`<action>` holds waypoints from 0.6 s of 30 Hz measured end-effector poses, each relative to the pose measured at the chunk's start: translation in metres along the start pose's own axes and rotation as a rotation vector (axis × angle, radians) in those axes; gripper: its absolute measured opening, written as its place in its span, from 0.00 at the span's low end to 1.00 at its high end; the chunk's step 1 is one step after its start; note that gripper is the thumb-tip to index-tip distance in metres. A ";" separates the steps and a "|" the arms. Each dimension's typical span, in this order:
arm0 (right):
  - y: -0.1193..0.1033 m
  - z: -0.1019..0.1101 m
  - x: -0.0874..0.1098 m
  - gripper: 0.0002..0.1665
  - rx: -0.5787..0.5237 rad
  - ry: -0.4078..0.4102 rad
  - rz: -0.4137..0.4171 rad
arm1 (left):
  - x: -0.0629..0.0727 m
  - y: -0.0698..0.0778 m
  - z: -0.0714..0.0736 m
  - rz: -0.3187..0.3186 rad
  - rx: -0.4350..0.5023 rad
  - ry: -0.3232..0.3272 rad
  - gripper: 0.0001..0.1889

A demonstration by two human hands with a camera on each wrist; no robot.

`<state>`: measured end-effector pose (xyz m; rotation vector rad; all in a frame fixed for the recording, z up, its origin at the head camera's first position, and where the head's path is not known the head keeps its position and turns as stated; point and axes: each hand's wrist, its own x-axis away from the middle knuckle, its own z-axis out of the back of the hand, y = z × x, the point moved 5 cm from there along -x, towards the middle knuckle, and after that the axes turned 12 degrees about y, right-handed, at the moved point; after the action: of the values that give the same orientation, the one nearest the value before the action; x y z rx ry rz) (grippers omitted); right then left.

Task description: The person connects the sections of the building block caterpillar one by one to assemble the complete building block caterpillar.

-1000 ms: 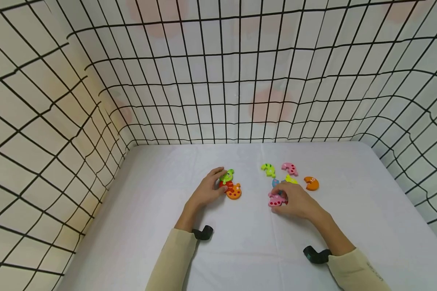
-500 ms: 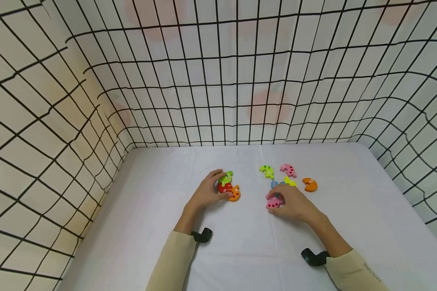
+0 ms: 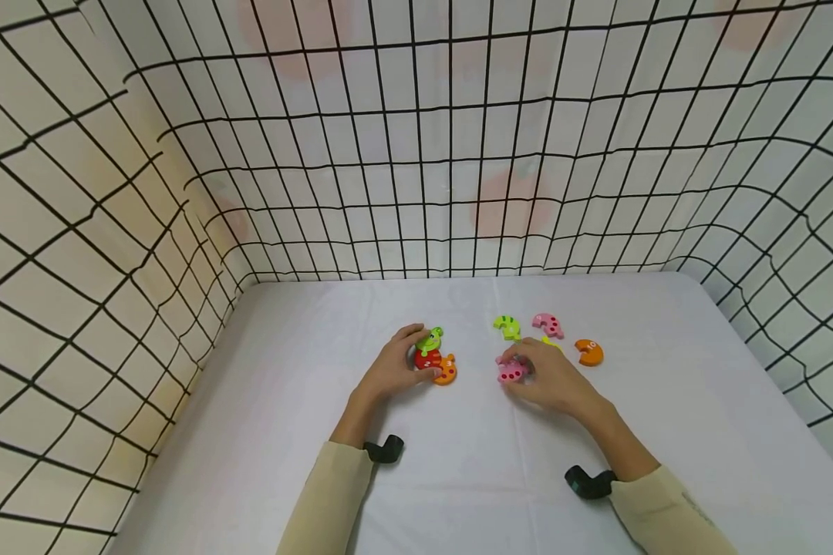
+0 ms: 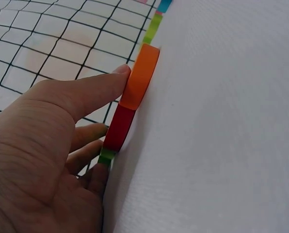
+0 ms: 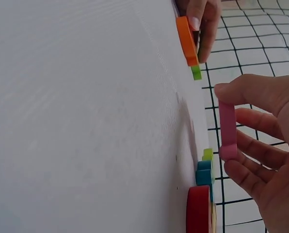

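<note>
My left hand (image 3: 392,366) spans a row of joined wooden puzzle pieces: a green face piece (image 3: 429,341), a red piece numbered 2 (image 3: 426,359) and an orange spotted piece (image 3: 446,372). Its thumb presses the edge of the orange piece (image 4: 140,77) in the left wrist view, while the fingers reach round the green end. Thumb and fingers of my right hand (image 3: 555,378) pinch a pink spotted puzzle piece (image 3: 512,373). The right wrist view has this pink piece (image 5: 228,124) raised off the white surface.
Right of centre lie a green striped piece (image 3: 507,327), another pink spotted piece (image 3: 548,325) and an orange piece (image 3: 589,352). A yellow piece (image 3: 550,341) is partly behind the right hand. Red (image 5: 198,211) and blue pieces (image 5: 203,174) appear below it. Black-grid netting (image 3: 451,162) walls the table.
My right hand has lifted the pink spotted piece and shifted slightly left with it, now covering the blue piece in the head view. The left thumb has slid a little along the orange piece.
</note>
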<state>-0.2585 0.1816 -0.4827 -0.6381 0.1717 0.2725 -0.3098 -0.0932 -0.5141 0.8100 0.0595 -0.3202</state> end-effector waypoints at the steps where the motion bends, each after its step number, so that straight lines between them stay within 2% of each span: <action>1: -0.001 0.000 -0.002 0.17 -0.008 0.002 0.002 | 0.000 0.000 0.000 -0.004 -0.001 -0.001 0.40; 8: -0.014 -0.007 -0.018 0.18 -0.054 0.017 0.061 | 0.000 -0.001 0.001 -0.028 -0.002 -0.009 0.41; 18: -0.031 -0.034 -0.039 0.20 -0.123 -0.044 0.128 | -0.001 -0.002 -0.001 -0.026 -0.018 -0.018 0.43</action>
<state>-0.2887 0.1292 -0.4828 -0.7438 0.1543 0.4231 -0.3111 -0.0934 -0.5155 0.7892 0.0562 -0.3512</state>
